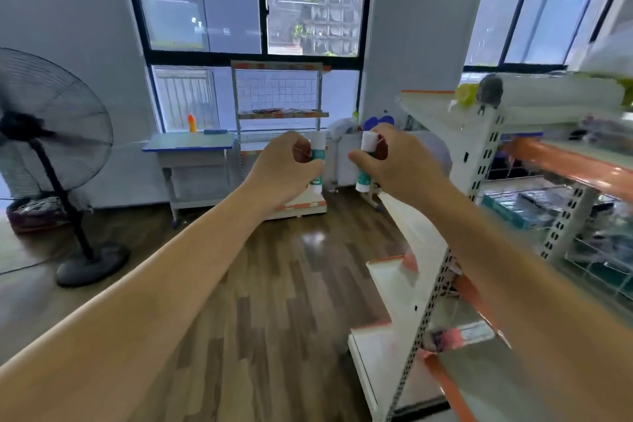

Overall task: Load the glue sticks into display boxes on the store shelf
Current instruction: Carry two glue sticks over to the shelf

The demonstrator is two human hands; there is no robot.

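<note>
The brown wood-plank floor (274,284) spreads below both hands' fingers. To the right of the right fingers stands the white metal store shelf with perforated uprights and orange-edged boards (486,147), its contents blurred. Far to the left of the left fingers stands a black pedestal fan with a round wire cage (51,120), and beyond and left of those fingers is a small white desk with a blue-edged top (188,142). The left hand (284,164) and right hand (394,161) are raised side by side, near each other but apart, each curled round its own stick. The left hand's fingers wrap a white cylindrical glue stick with a teal label band (318,142), held upright, its white cap above the fingers and its white base below them. The right hand's fingers and thumb clasp a second white, teal-banded glue stick (369,141), nearly upright, its cap just above the knuckles and its base under the thumb.
</note>
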